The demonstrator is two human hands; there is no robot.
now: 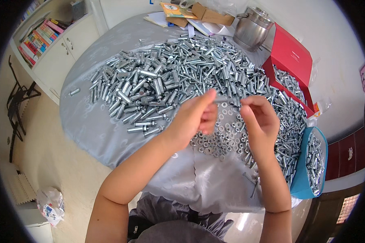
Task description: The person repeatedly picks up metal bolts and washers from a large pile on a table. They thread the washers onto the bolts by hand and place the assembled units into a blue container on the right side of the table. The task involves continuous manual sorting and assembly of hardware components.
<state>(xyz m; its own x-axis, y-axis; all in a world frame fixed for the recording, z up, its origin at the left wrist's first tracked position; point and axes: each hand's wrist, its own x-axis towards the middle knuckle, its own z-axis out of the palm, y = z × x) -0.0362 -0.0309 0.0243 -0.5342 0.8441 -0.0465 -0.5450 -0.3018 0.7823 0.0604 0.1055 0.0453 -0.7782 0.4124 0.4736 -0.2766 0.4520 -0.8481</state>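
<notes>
Over the middle of the table, a slim grey metal bolt (224, 99), blurred, stretches level between my hands. My left hand (194, 118) is closed, with its thumb at the bolt's left end and the other fingers curled below. At the right end, the thumb and forefinger of my right hand (263, 123) pinch close together on the bolt; anything smaller between these fingertips is hidden. Beneath and between the hands lie loose nuts and washers (219, 141). Just beyond them spreads a big heap of silvery sleeve anchors and bolts (170, 69).
A grey cloth (93, 133) covers the round table. At right are a red box (288, 52) of small hardware, a blue bin (298, 178) of bolts and piled screws (286, 141). A steel pot (253, 30) and papers stand behind. Left are a bookshelf (54, 60) and a folding chair (18, 101).
</notes>
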